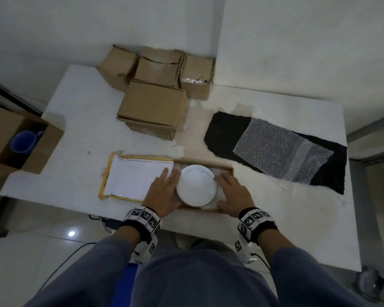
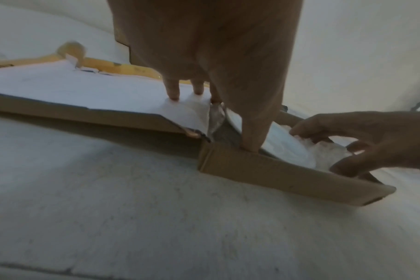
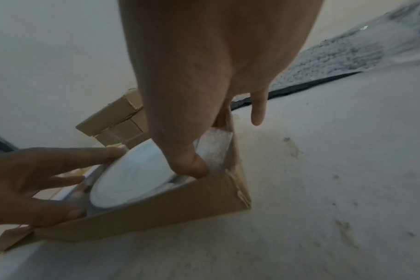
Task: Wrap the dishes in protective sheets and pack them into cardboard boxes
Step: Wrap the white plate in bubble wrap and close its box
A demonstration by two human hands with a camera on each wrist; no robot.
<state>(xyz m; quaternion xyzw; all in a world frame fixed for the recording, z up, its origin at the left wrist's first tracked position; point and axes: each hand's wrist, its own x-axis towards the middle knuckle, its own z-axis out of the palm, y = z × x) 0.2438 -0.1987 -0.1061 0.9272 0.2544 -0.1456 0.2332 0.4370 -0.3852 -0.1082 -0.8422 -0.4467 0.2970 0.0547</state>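
Note:
A stack of white plates (image 1: 196,185) lies in a shallow cardboard box (image 1: 228,168) at the table's near edge, on a crumpled white sheet (image 3: 213,149). The box's white-lined lid (image 1: 138,178) lies flat to the left. My left hand (image 1: 164,191) is at the plates' left rim, fingers straight over the lid edge, thumb (image 2: 249,145) down between box wall and plates (image 2: 288,144). My right hand (image 1: 231,193) holds the right rim, its thumb (image 3: 192,166) hooked at the plates' (image 3: 132,178) edge. A bubble-wrap sheet (image 1: 282,151) lies on a black cloth (image 1: 226,129) at the right.
Several closed cardboard boxes (image 1: 153,107) stand stacked at the back middle of the white table (image 1: 80,120). An open box (image 1: 0,129) left of the table holds a blue mug (image 1: 23,140). Cables run on the floor below the near edge.

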